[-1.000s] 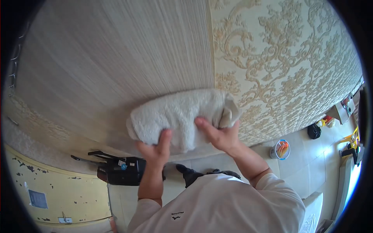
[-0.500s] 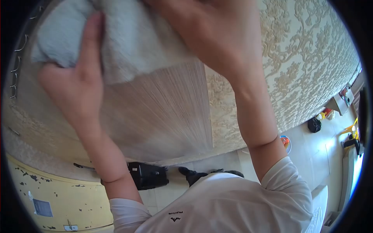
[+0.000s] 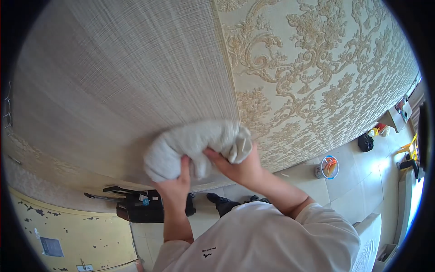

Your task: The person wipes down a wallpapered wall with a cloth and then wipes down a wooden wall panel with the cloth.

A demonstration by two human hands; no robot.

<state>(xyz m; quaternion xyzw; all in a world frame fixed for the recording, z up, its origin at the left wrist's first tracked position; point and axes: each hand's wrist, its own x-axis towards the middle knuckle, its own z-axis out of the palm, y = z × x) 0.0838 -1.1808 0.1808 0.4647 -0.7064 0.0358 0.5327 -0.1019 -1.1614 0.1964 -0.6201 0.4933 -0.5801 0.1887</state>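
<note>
A pale grey-white cloth, bunched up, lies against the lower part of a grey-brown textured wall panel. My left hand grips the cloth's left end, thumb on top and the other fingers hidden behind it. At the right end, my right hand is closed round the folded cloth, close to the seam where the panel meets the cream wallpaper with raised scrolls.
Below the panel stands a black suitcase, beside a worn yellow door. On the tiled floor to the right are a bucket with orange things inside, a black bag and a yellow chair.
Both hands have come down the panel with the cloth, from the top of the view to near its middle. They are now closer together, nearer my body.
</note>
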